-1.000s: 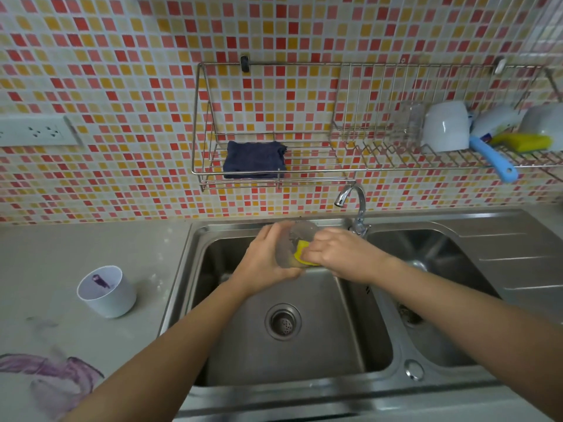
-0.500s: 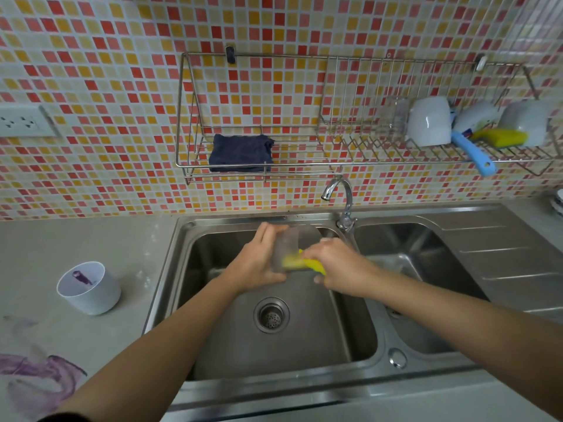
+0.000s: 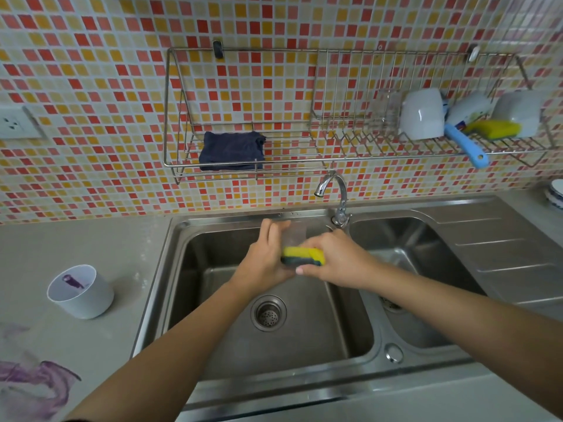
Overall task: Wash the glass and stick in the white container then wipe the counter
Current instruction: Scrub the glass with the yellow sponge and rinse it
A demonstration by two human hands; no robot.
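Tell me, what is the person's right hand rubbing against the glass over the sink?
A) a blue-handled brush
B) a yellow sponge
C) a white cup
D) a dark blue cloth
B: the right hand grips a yellow sponge with a dark scouring side and holds it against the clear glass, which the left hand holds over the left basin of the sink.

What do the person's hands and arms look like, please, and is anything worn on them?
Both forearms are bare as far as the frame shows. The left hand and right hand wear no gloves, and no ring, watch or bracelet is visible. The right thumbnail looks short and unpainted.
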